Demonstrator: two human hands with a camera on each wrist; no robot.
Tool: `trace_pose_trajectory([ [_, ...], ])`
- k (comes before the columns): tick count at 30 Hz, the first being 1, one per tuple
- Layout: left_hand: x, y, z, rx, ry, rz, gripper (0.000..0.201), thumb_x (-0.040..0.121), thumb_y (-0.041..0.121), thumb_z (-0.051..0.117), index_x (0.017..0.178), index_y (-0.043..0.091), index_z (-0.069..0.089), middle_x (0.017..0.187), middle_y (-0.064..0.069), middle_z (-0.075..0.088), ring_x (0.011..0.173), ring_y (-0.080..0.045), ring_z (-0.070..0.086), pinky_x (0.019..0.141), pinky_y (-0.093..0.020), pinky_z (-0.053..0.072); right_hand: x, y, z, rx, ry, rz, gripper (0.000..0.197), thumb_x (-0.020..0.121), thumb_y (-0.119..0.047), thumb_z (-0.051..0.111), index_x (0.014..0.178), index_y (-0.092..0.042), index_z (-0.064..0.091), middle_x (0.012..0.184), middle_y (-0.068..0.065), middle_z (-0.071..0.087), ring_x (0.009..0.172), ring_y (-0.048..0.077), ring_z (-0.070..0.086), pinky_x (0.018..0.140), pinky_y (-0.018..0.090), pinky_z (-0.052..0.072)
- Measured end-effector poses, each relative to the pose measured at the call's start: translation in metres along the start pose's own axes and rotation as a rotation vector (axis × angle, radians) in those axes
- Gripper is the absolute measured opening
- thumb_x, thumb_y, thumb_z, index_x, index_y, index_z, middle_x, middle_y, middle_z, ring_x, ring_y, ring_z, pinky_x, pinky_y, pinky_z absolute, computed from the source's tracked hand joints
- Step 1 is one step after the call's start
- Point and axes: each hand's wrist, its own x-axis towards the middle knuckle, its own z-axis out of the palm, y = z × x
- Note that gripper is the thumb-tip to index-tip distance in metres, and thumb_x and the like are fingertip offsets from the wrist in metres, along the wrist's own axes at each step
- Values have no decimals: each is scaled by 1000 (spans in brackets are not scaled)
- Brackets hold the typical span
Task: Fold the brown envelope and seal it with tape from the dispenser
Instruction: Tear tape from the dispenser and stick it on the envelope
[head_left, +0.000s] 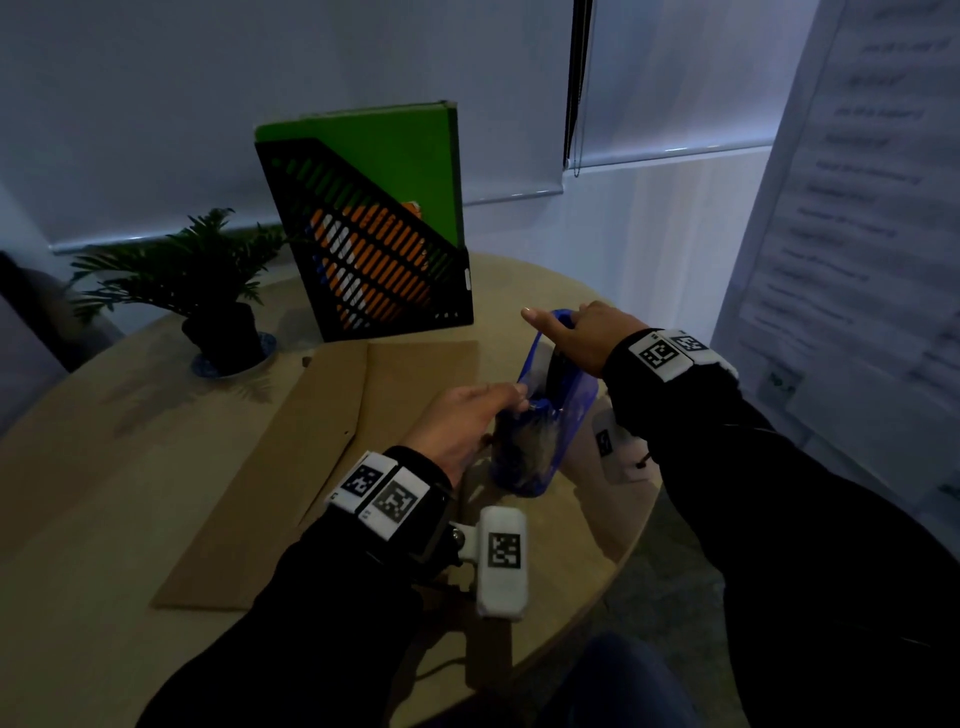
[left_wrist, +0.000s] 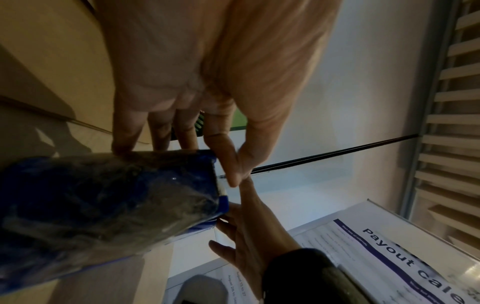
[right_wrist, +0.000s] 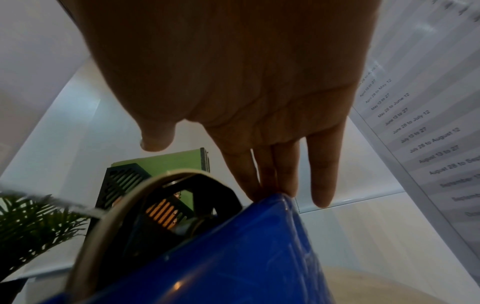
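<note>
The brown envelope (head_left: 322, 457) lies folded lengthwise on the round wooden table (head_left: 93, 499), left of my hands. A blue tape dispenser (head_left: 550, 431) (left_wrist: 103, 205) (right_wrist: 233, 257) stands near the table's right edge, its cream tape roll (right_wrist: 109, 205) showing inside. My left hand (head_left: 517, 395) (left_wrist: 235, 176) pinches the tape end between thumb and forefinger at the dispenser's cutter end. My right hand (head_left: 553, 317) (right_wrist: 218, 164) rests on top of the dispenser's far end, fingers straight and thumb stuck out. A thin strip of tape (right_wrist: 52, 203) stretches away from the roll.
A black slotted file holder (head_left: 374, 260) with a green folder stands at the table's back. A potted plant (head_left: 208, 296) sits at the back left. A printed sheet (head_left: 857, 208) hangs on the right. The table edge (head_left: 639, 519) curves close behind the dispenser.
</note>
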Motion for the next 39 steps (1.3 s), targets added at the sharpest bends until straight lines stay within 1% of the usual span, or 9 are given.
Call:
trace_pose_trajectory([
  [3,0,-5,0,23,3,7,30,88,17,62,59,20,68,72,4,67,85,-15,59,88,-34,41,1,0,1,-13,-9,-1,68,87,-75,18,66,-19,51,95,14,50,99,32,58,89,34,41],
  [5,-1,-8,0,17,15,9,31,88,15,62,58,19,69,73,2,67,79,-13,60,79,-28,43,3,-1,2,-32,-7,-1,79,87,-74,15,87,-13,64,101,19,56,101,33,59,89,34,41],
  [7,-2,-10,0,7,20,6,31,87,14,62,57,18,68,73,1,67,78,-15,60,77,-27,44,6,-1,3,-49,-5,10,88,85,-76,12,104,-10,67,104,21,60,99,33,60,87,34,41],
  [11,-2,-13,1,-1,33,3,36,86,14,63,52,21,70,65,5,67,79,-17,59,80,-30,43,9,0,6,-68,6,13,89,85,-76,12,106,-10,66,93,19,55,98,33,60,87,34,42],
  [17,-3,-11,0,-6,16,29,36,88,13,61,53,18,67,61,7,65,68,-9,59,66,-20,44,9,1,5,-64,14,10,86,83,-79,15,102,-13,68,78,13,51,80,29,54,78,32,41],
  [21,-2,-13,-1,-11,0,26,37,88,10,60,53,19,69,62,7,67,69,-9,60,63,-18,46,4,-1,3,-58,10,-4,69,86,-75,18,60,-19,49,69,10,47,79,29,53,76,31,39],
  [28,-5,-14,-4,-23,-42,22,34,87,15,62,54,21,71,82,0,70,82,-17,63,72,-29,46,0,-4,0,-25,5,16,64,87,-74,21,55,-22,38,65,7,44,80,30,54,77,31,39],
  [35,-7,-17,-6,11,-22,57,34,88,21,64,54,19,62,79,2,62,84,-20,56,83,-39,40,-4,-7,0,-40,-8,31,67,87,-74,21,64,-17,48,93,20,53,86,31,55,84,33,41],
  [39,-10,-16,-6,42,-17,58,28,86,26,65,59,20,63,84,-3,64,88,-22,57,87,-42,42,-3,-7,1,-62,-3,53,76,85,-77,20,91,-14,61,120,22,54,108,35,57,95,37,42],
])
